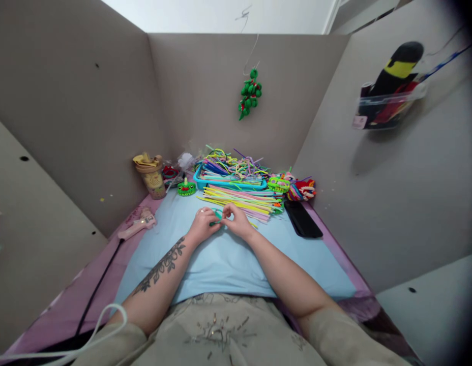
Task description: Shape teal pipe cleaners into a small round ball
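Note:
My left hand (203, 224) and my right hand (236, 219) meet over the light blue mat (220, 259). Both pinch a thin green pipe cleaner (217, 216) bent into a loop between the fingertips. Just beyond the hands lies a pile of pastel pipe cleaners (243, 201). Behind that, a blue tray (228, 180) holds a tangle of several coloured pipe cleaners.
A pink glue gun (139, 226) with a black cord lies at the left. A tan cup (154, 178) and a small green craft piece (186, 188) stand at the back left. A black phone (302, 218) lies right. Grey cardboard walls enclose the desk; a green ornament (250, 94) hangs at the back.

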The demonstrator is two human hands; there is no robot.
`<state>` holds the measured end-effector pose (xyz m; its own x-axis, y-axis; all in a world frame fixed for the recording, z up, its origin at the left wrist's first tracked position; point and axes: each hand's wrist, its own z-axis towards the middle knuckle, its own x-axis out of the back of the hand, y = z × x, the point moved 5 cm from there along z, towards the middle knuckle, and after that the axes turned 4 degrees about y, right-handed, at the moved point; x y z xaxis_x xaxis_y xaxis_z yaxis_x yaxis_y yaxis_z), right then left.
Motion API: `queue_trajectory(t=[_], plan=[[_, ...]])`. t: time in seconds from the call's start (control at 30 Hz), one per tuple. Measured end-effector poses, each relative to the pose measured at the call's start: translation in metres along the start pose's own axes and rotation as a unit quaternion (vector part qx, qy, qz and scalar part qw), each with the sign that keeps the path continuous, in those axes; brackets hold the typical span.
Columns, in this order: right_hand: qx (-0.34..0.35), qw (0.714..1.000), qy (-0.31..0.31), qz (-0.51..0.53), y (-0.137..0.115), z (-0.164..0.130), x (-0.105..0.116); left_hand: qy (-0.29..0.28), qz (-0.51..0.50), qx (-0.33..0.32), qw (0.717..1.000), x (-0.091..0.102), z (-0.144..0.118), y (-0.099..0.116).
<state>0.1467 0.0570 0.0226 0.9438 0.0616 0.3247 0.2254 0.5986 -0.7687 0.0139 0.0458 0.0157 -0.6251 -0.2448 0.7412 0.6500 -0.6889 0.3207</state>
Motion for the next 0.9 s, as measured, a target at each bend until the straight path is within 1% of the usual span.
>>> queue_trajectory(t=[0.07,0.1,0.17,0.27,0.37,0.47,0.53,0.57,0.63,0.77,0.9], plan=[[-0.007,1.000,0.019,0.020,0.001,0.001,0.003,0.014,-0.033,0.023,0.999,0.001,0.001,-0.002],[-0.010,0.999,0.017,0.035,0.002,0.002,0.004,0.023,-0.051,0.040,0.998,0.002,0.001,-0.004],[-0.010,0.999,-0.004,0.053,0.003,0.003,0.006,0.034,-0.088,0.079,0.992,0.005,0.002,-0.007],[-0.002,0.999,-0.044,0.024,0.007,0.004,0.008,0.030,-0.151,0.133,0.979,0.009,0.001,-0.011],[-0.012,0.998,-0.064,-0.005,0.010,0.003,0.007,0.020,-0.224,0.190,0.956,0.010,0.000,-0.013],[-0.022,0.999,-0.042,-0.004,0.009,0.002,0.004,0.014,-0.298,0.253,0.920,0.008,-0.002,-0.016],[-0.021,1.000,-0.022,0.004,0.005,0.002,0.002,0.017,-0.333,0.279,0.900,0.007,-0.003,-0.017],[-0.018,1.000,-0.016,0.008,0.003,0.002,0.001,0.020,-0.345,0.285,0.894,0.007,-0.003,-0.017],[-0.012,1.000,-0.005,0.012,-0.001,0.002,0.001,0.028,-0.351,0.285,0.892,0.008,-0.003,-0.018],[-0.008,1.000,0.003,0.003,-0.003,0.001,0.002,0.042,-0.337,0.278,0.899,0.010,-0.003,-0.017],[-0.021,1.000,0.007,0.009,0.001,0.001,0.000,0.039,-0.319,0.277,0.906,0.010,-0.003,-0.016]])
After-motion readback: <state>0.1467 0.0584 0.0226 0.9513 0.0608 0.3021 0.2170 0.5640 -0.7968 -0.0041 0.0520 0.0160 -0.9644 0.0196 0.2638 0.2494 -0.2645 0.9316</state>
